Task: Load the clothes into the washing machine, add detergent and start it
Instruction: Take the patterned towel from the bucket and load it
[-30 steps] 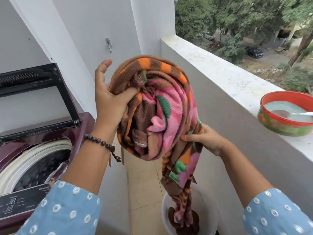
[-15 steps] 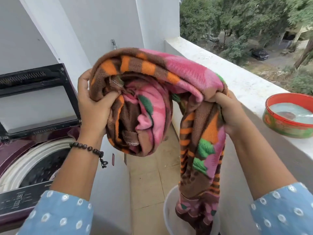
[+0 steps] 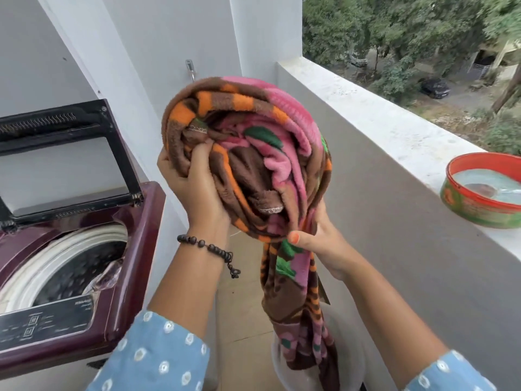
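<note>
Fleece blanket [image 3: 253, 153], patterned in brown, orange, pink and green, gathered into a thick bundle and held up in the air between the washing machine [image 3: 84, 277] and the balcony parapet [image 3: 380, 136]. The left hand [image 3: 194, 193] grips the bundle's left side, thumb pressed into the folds and fingers curled behind the cloth. The right hand [image 3: 321, 241] clutches the narrowed lower part of the bundle, thumb across the front, its other fingers hidden behind the fabric. Below the right hand the blanket's tail hangs straight down into a pale tub [image 3: 346, 348] standing on the tiled floor [image 3: 242, 306]. The maroon top-loading washing machine stands at left, its lid [image 3: 64, 153] raised upright against the wall and the drum [image 3: 67, 275] open to view; the control panel [image 3: 45, 323] lies along its near edge. A red-rimmed round tin [image 3: 479, 204] holding pale powder rests on top of the parapet at right. A beaded bracelet [image 3: 205, 246] circles the left wrist; both sleeves are light blue with white dots.
</note>
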